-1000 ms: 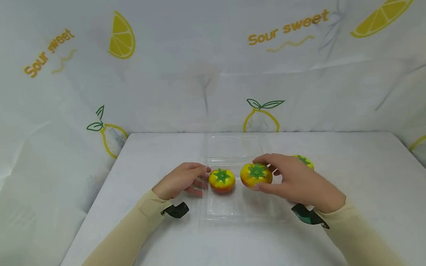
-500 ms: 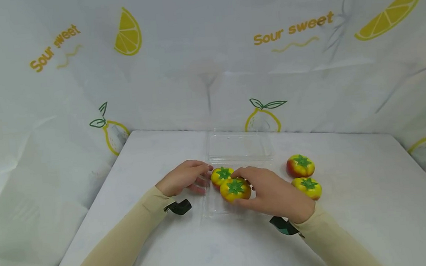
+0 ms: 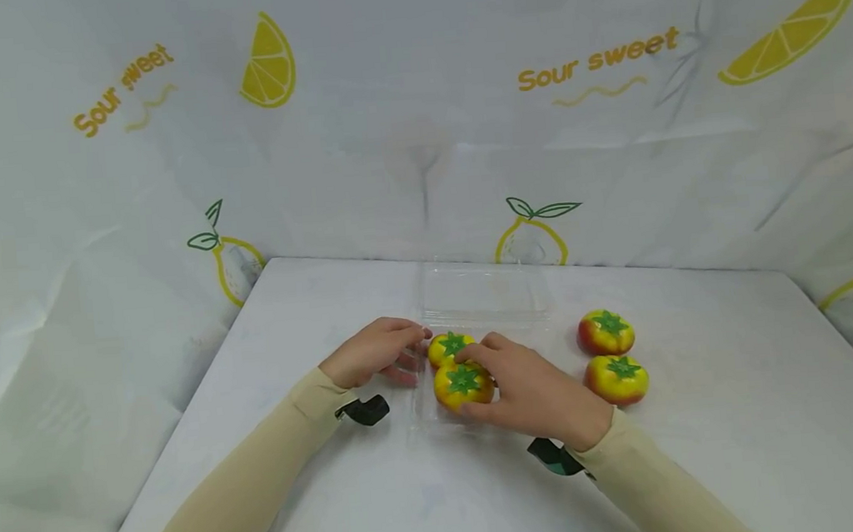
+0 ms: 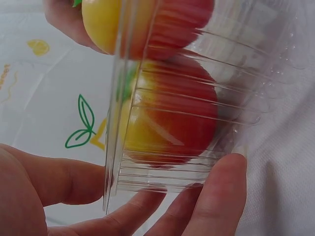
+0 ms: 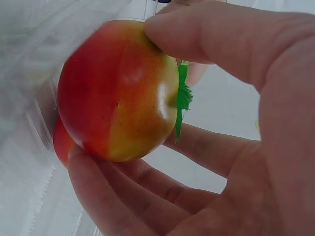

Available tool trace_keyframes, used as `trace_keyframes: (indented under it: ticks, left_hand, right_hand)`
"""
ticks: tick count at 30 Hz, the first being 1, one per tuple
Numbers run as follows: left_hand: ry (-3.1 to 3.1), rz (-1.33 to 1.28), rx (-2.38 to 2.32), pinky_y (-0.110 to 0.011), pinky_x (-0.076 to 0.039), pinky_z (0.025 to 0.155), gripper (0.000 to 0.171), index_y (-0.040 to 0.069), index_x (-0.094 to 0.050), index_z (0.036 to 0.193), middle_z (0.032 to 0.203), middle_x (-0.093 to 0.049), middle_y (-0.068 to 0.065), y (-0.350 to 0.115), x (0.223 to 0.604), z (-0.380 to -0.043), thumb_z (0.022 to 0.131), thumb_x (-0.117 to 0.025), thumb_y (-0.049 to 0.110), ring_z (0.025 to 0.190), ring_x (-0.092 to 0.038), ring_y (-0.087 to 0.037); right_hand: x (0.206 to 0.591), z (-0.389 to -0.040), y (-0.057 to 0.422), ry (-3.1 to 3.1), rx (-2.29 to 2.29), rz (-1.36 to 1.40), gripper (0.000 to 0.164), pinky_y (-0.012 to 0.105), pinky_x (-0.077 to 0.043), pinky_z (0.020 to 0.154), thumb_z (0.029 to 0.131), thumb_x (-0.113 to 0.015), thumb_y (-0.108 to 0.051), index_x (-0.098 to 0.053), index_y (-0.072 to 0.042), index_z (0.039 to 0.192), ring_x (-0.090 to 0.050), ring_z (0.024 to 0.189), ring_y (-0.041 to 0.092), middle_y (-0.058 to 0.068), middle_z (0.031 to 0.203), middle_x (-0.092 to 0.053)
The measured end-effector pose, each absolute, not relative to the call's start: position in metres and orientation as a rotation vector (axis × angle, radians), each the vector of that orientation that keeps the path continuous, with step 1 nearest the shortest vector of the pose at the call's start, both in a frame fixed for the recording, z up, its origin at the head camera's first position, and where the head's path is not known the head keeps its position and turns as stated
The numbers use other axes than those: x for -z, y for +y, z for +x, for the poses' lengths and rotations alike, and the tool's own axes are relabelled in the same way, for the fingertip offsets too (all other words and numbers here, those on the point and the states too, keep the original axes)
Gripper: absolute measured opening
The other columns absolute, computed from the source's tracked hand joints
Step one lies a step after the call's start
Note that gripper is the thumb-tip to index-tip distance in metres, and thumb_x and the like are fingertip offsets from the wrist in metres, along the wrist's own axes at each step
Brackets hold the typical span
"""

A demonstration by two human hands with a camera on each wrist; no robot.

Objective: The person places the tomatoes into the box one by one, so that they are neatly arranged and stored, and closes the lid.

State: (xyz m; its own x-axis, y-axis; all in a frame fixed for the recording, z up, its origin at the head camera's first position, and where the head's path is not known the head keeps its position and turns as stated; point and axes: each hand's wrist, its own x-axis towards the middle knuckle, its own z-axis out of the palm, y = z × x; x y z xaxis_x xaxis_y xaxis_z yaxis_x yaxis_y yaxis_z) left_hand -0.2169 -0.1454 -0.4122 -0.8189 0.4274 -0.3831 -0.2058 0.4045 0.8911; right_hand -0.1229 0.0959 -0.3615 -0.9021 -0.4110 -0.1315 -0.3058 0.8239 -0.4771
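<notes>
A clear plastic clamshell box (image 3: 425, 420) lies on the table with its lid (image 3: 477, 289) folded back. One yellow-and-red persimmon (image 3: 448, 345) with a green leafy top sits inside it. My right hand (image 3: 534, 391) holds a second persimmon (image 3: 463, 386) between thumb and fingers, low in the box in front of the first; the right wrist view shows this held persimmon (image 5: 120, 93) from the side. My left hand (image 3: 377, 353) is at the box's left side. In the left wrist view, its thumb and fingers grip the box wall (image 4: 162, 179) around the rim.
Two more persimmons stand on the white table (image 3: 713, 377) right of the box: a far one (image 3: 606, 333) and a near one (image 3: 617, 380). A white sheet printed with lemons (image 3: 530, 241) hangs behind the table and along its sides.
My right hand has carried its persimmon left and toward me, from above the box's right half to the left front. My left hand stays at the box's side.
</notes>
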Motion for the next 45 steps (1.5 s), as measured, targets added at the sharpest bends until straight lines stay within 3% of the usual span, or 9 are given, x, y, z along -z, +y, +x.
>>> trace_keyframes:
  ticks: [7,23,37,45]
  left_hand:
    - [2.098,0.183,-1.447,-0.038,-0.070,0.084,0.042,0.005,-0.069,0.138,0.128,-0.072,-0.015,-0.144,0.413,-0.217,0.114,-0.052,0.034,0.105,-0.076,-0.026]
    - [2.124,0.216,-1.423,-0.037,-0.069,0.084,0.043,0.004,-0.068,0.140,0.128,-0.070,-0.015,-0.145,0.410,-0.215,0.115,-0.050,0.035,0.105,-0.075,-0.025]
    - [2.102,0.200,-1.433,-0.038,-0.069,0.087,0.044,0.003,-0.068,0.139,0.131,-0.069,-0.015,-0.141,0.412,-0.217,0.114,-0.051,0.035,0.108,-0.075,-0.027]
    - [2.118,0.147,-1.428,-0.040,-0.069,0.088,0.043,0.006,-0.068,0.140,0.133,-0.071,-0.014,-0.142,0.412,-0.216,0.113,-0.053,0.036,0.109,-0.075,-0.027]
  right_hand:
    - [0.364,-0.124,0.090,2.745,0.662,-0.513,0.058,0.039,-0.063,0.095,0.089,-0.088,-0.042,-0.069,-0.020,0.138,-0.062,0.100,0.016,0.002,0.118,-0.062]
    - [0.370,-0.126,0.085,2.711,0.596,-0.449,0.063,0.044,-0.064,0.101,0.087,-0.088,-0.045,-0.068,-0.020,0.141,-0.064,0.109,0.018,0.005,0.131,-0.067]
    - [0.365,-0.126,0.096,2.695,0.610,-0.462,0.061,0.045,-0.063,0.101,0.088,-0.087,-0.047,-0.068,-0.024,0.141,-0.065,0.112,0.021,0.002,0.127,-0.068]
    - [0.348,-0.122,0.123,2.739,0.672,-0.502,0.056,0.040,-0.065,0.092,0.092,-0.085,-0.044,-0.067,-0.023,0.140,-0.069,0.118,0.025,0.003,0.131,-0.069]
